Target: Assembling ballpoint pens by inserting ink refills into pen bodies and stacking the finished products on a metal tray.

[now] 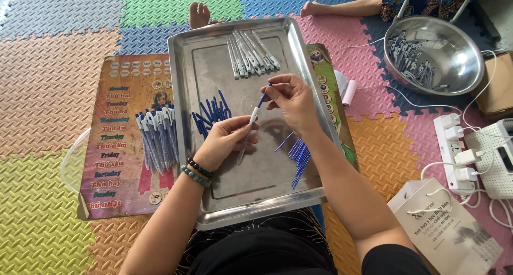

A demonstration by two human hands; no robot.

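My left hand [224,141] pinches the clear pen barrel [247,136] tilted up, so my right hand [288,96], fingers closed on the blue refill [263,97], lines it up over the tray [214,67]

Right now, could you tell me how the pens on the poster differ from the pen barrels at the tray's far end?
The pens on the poster carry blue tips and clips; the pen barrels look plain clear and white. The pens lie off the tray; the barrels lie on it. Both sit in loose, roughly parallel bunches.

Head-worn, steeply downward, probably close.
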